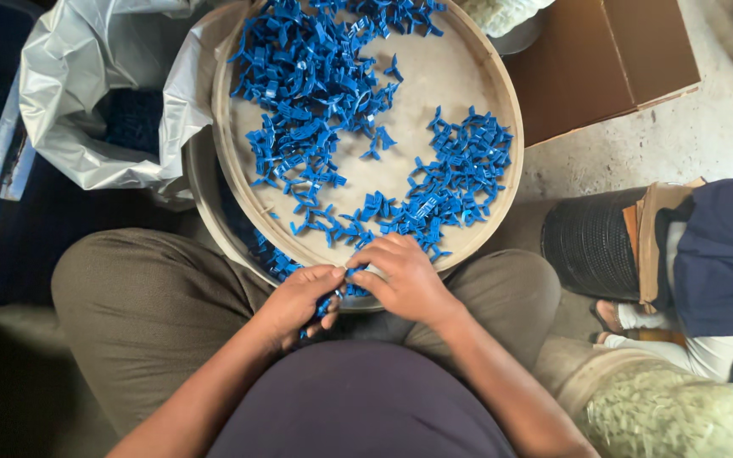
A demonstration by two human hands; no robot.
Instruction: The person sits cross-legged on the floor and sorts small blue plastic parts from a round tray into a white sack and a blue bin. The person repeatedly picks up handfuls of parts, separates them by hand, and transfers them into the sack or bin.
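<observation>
Sitting with the round tray (pixel 502 170) on your knees, you have both hands at its near rim, at six o'clock. Your left hand (pixel 299 301) is curled almost shut, and a few small blue plastic clips (pixel 326 307) peek out under its fingers. Your right hand (pixel 405 280) bends over the rim, and its thumb and fingertips pinch together right where the left hand's thumb meets them — it seems to hold a clip too, but the clip itself is hidden.

I think you are only partway through. A big pile of blue clips (pixel 299 93) sits from nine to twelve o'clock, and a smaller pile (pixel 451 182) lies from three to five o'clock. The tray's middle is mostly bare. Which pile is finished I cannot tell.

The clips are bright blue, tiny and flat, with little wings — many lie tangled on each other.

A silver plastic bag (pixel 86 93) sits at ten o'clock, a brown cardboard box (pixel 621 59) at two.
</observation>
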